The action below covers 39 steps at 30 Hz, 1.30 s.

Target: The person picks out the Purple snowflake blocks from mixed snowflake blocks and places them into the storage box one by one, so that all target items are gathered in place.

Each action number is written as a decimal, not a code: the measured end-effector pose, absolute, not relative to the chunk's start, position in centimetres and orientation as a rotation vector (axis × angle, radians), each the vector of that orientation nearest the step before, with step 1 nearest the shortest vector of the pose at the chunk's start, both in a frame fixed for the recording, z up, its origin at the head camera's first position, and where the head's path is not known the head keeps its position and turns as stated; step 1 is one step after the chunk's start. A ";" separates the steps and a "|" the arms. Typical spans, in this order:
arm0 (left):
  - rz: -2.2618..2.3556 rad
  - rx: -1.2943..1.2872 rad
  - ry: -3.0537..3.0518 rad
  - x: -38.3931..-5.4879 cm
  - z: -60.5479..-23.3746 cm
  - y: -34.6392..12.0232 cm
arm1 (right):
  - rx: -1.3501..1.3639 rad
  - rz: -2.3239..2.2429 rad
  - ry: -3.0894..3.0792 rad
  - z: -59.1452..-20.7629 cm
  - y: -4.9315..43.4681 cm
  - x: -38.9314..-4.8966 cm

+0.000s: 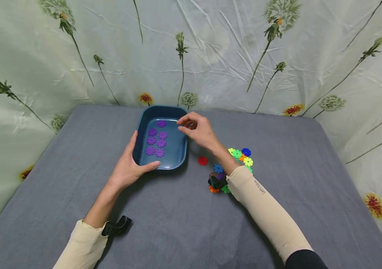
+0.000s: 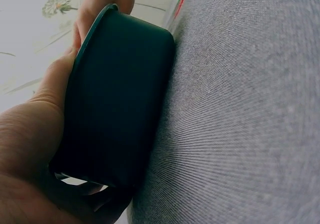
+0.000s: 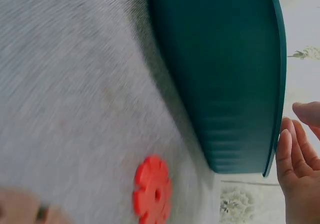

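Note:
A blue plastic tray (image 1: 174,158) with raised walls sits at the back middle of the table. Several purple notched discs (image 1: 161,143) lie flat on its floor, mostly in two columns. My left hand (image 1: 128,166) grips the tray's near left corner, thumb over the near rim and fingers along the left side; in the left wrist view the thumb side (image 2: 55,79) lies against the rim. My right hand (image 1: 197,129) hovers at the tray's right rim, fingers loosely bent and thumb apart from them. In the right wrist view nothing shows between thumb and fingers (image 3: 290,149).
A red notched disc (image 1: 202,161) lies alone just right of the tray. Farther right, under my right forearm, is a loose group of coloured discs (image 1: 237,154), partly hidden by the arm and wrist camera (image 1: 217,182). Flower-patterned cloth (image 1: 211,56) hangs behind the grey table (image 1: 164,224).

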<state>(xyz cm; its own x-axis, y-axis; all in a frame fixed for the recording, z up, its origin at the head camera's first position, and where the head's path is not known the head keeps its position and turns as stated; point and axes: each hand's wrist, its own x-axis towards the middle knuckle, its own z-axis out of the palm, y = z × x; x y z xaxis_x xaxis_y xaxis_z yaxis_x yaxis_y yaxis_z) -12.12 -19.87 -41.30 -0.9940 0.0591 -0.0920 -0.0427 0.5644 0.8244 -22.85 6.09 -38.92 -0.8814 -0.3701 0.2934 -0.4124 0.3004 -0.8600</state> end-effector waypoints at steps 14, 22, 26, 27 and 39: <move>1.408 0.027 2.680 -12.0 -41.4 -19.9 | 0.620 1.701 -2.556 -39.8 10.5 -22.4; 1.414 0.017 2.690 -11.8 -41.2 -20.0 | 0.599 1.650 -2.633 -39.7 12.0 -21.4; 1.419 0.014 2.682 -11.9 -41.1 -19.9 | 0.600 1.638 -2.670 -39.8 12.8 -20.9; 1.417 0.010 2.680 -11.8 -41.1 -19.9 | 0.603 1.633 -2.682 -39.9 13.0 -20.8; 1.428 0.014 2.670 -11.9 -41.0 -19.9 | 0.643 1.551 -2.814 -40.6 15.2 -19.6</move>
<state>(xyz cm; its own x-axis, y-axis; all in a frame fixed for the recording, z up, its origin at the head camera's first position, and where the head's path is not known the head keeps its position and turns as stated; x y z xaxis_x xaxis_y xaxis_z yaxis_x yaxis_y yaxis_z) -11.89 -19.88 -41.04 -0.9935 0.0620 -0.0958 -0.0452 0.5568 0.8294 -19.62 15.20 -40.55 -0.9142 -0.3993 0.0687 -0.2714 0.4775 -0.8356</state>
